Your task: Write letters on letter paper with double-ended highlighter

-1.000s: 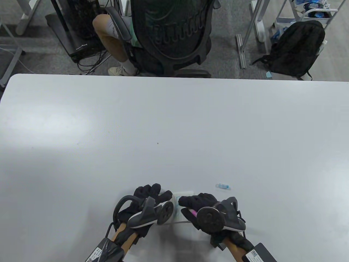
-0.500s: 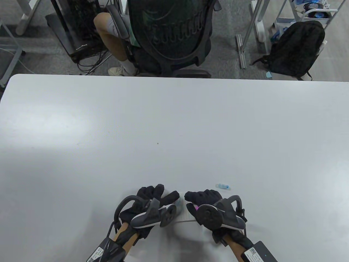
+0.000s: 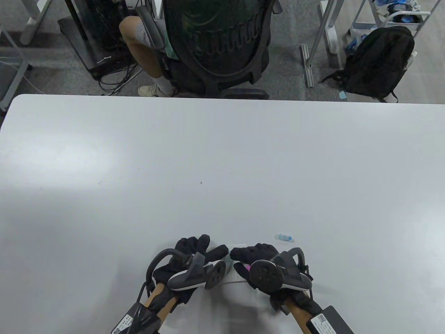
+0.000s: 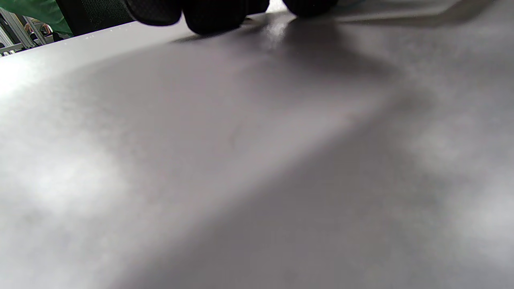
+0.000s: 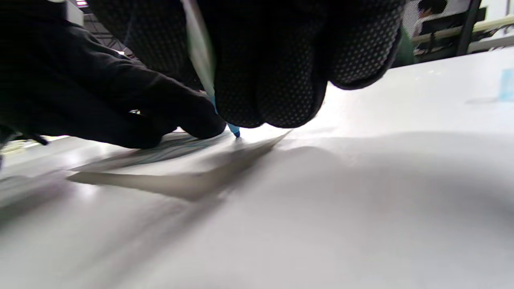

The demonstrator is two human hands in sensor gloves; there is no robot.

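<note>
1. While the right hand point(image 3: 255, 255) pinches the highlighter point(image 5: 200, 60) between curled fingers and thumb, the blue tip point(image 5: 234, 131) meets the paper point(image 5: 176, 160).
2. Paper location: near edge of the table point(image 3: 222, 156), between the two hands; most of it is covered in the table view, with a strip point(image 3: 233, 275) showing between the trackers.
3. Highlighter body: a pink section point(image 3: 247, 267) shows behind the right fingers in the table view; the barrel slants down to the tip in the right wrist view.
4. Left hand point(image 3: 194, 248): fingers extended and laid flat, thumb side on the left part of the paper. In the left wrist view the fingertips point(image 4: 215, 16) rest on the surface.
5. Paper condition: faint blue-green marks show under the left thumb in the right wrist view; the near edge lifts slightly off the table.
6. Cap point(image 3: 284, 237): small, blue, lying on the table to the right of and beyond the right hand, apart from it.
7. Background: a chair point(image 3: 219, 45) with a seated person stands beyond the far table edge; a black backpack point(image 3: 377, 62) lies on the floor at upper right.
</note>
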